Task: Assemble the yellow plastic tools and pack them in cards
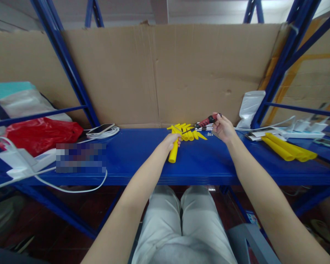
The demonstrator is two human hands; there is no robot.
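Note:
In the head view my left hand [171, 141] is closed around a yellow tube [173, 154], whose wider end points toward me over the blue shelf. My right hand [223, 128] grips a screwdriver [208, 120] by the end of its red and black handle. The thin dark shaft slants down to the left, its tip by the top of the held tube; I cannot tell whether they touch. Behind my left hand lie several more yellow tubes [190, 136] in a row. Small white and black pieces [209, 134] sit beside them, near my right hand.
More yellow tubes [288, 147] lie at the right, near a white power strip [305, 132]. A phone [100, 129] with coiled white cable and a red plastic bag [44, 134] are at the left. Cardboard [181, 73] stands behind the blue shelf [137, 154], between blue posts.

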